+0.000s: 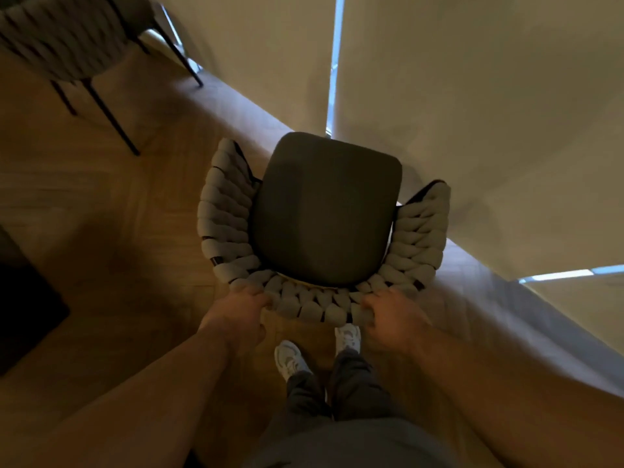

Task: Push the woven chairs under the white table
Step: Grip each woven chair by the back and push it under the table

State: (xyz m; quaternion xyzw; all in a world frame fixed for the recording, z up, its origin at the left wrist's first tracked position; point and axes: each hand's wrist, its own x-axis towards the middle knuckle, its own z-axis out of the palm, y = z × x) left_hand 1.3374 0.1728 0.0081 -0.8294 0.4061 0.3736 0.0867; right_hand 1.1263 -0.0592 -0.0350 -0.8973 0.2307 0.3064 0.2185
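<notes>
Both the left hand [241,310] and right hand [393,315] grip closed around the chair [324,214] back's soft woven rim, likely light enough to slide over the floor [111,214]

Wood floor [111,204], herringbone pattern. Standing on it: woven chair [324,217] centre, second woven chair [67,38] upper left. Dark mat [23,312] at left edge.

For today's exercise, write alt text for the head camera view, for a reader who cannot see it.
Seen from above, a person's left hand and right hand grip the backrest of a woven chair with a dark seat, facing pale blinds. A second woven chair stands at upper left.
</notes>
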